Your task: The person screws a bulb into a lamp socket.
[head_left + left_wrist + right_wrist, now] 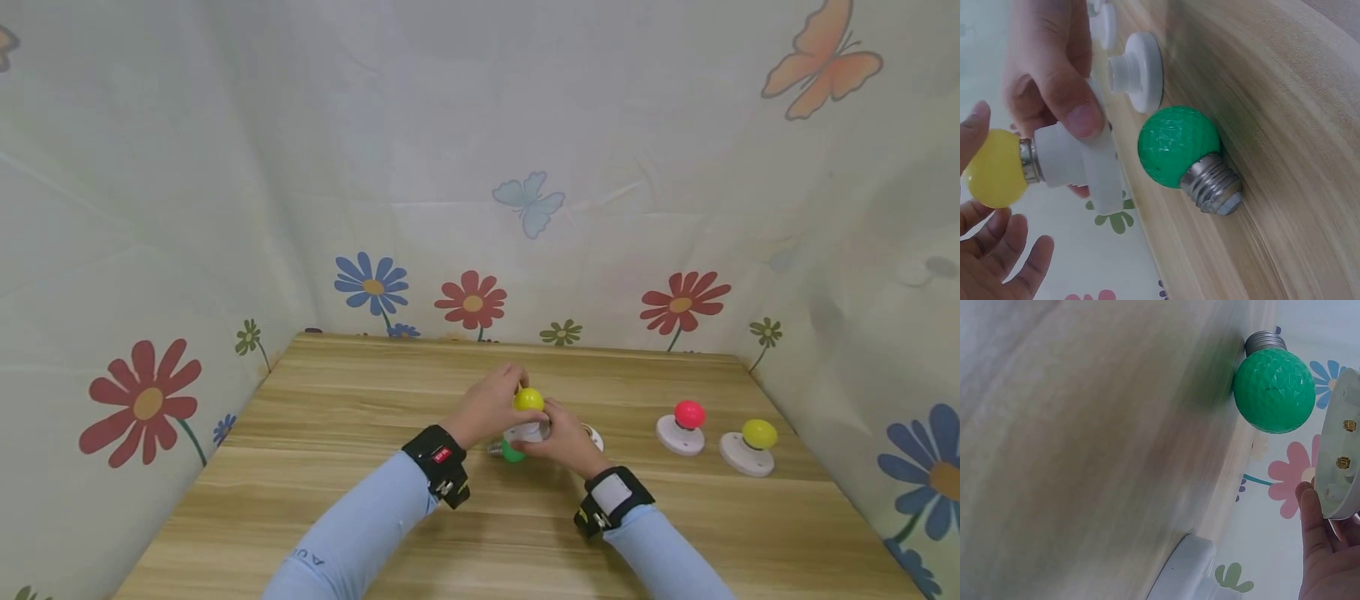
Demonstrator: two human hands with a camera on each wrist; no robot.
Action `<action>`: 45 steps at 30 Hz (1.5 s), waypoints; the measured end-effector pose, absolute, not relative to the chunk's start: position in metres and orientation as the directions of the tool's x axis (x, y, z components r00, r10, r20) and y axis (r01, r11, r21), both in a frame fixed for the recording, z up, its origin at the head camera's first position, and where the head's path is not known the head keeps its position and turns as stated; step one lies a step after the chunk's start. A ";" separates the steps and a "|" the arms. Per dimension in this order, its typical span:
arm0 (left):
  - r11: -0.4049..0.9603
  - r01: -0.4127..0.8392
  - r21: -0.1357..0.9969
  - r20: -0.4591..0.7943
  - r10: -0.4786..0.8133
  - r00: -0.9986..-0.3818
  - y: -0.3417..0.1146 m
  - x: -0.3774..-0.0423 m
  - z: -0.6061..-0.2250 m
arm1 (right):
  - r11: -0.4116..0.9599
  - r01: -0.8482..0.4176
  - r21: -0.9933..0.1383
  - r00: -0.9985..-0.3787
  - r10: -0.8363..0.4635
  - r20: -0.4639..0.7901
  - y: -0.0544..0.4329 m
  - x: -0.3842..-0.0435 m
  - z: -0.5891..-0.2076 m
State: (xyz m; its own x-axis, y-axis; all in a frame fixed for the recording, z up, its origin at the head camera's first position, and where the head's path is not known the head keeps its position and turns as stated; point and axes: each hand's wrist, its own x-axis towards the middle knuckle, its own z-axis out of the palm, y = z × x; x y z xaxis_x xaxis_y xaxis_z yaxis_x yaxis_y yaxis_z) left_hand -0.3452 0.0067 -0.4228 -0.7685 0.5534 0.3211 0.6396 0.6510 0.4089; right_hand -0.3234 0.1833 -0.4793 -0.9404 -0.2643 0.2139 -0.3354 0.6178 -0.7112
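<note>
A yellow light bulb (pixel 528 399) sits in a white lamp socket (pixel 1065 159), its metal thread partly visible above the socket's collar in the left wrist view. My left hand (pixel 487 410) holds the bulb between thumb and fingers. The socket's round base is gripped by my right hand (pixel 567 442), raised off the table. In the right wrist view the underside of that base shows brass terminals. Just below both hands, a green faceted bulb (pixel 1179 147) lies on its side on the wooden table (pixel 360 517). Another white socket (pixel 1145 72) without a bulb stands beyond it, mostly hidden by my right hand in the head view.
To the right on the table stand two white sockets, one bearing a red bulb (pixel 689 414), the other a yellow-green bulb (pixel 760 433). A white curtain (pixel 420 150) printed with flowers and butterflies surrounds the table's back and sides.
</note>
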 end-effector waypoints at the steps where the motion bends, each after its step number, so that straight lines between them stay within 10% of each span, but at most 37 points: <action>1: 0.643 0.644 0.414 0.312 0.564 -0.764 0.007 -0.345 -0.422 | 0.618 -0.336 -0.711 -0.940 -0.263 0.216 0.183 -0.323 -0.479; 14: 0.547 0.672 0.499 0.145 0.712 -0.687 0.008 -0.352 -0.424 | 0.615 -0.383 -0.689 -0.923 -0.280 0.263 0.187 -0.325 -0.488; 28: 0.575 0.634 0.517 0.308 0.566 -0.765 0.012 -0.350 -0.439 | 0.613 -0.375 -0.696 -0.926 -0.279 0.254 0.187 -0.325 -0.489; 38: 0.467 0.675 0.572 0.217 0.707 -0.673 0.004 -0.352 -0.430 | 0.603 -0.408 -0.685 -0.913 -0.274 0.302 0.187 -0.326 -0.490; 45: 0.540 0.634 0.554 0.247 0.620 -0.745 0.007 -0.350 -0.440 | 0.622 -0.381 -0.684 -0.925 -0.262 0.277 0.186 -0.323 -0.489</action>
State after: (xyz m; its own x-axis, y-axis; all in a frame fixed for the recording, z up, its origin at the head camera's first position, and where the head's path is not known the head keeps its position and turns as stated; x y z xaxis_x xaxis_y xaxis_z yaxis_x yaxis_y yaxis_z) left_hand -0.3496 0.0075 -0.4396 -0.7447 0.6199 0.2472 0.6336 0.5402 0.5539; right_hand -0.3234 0.1856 -0.4885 -0.9245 -0.2618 0.2769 -0.3810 0.6225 -0.6836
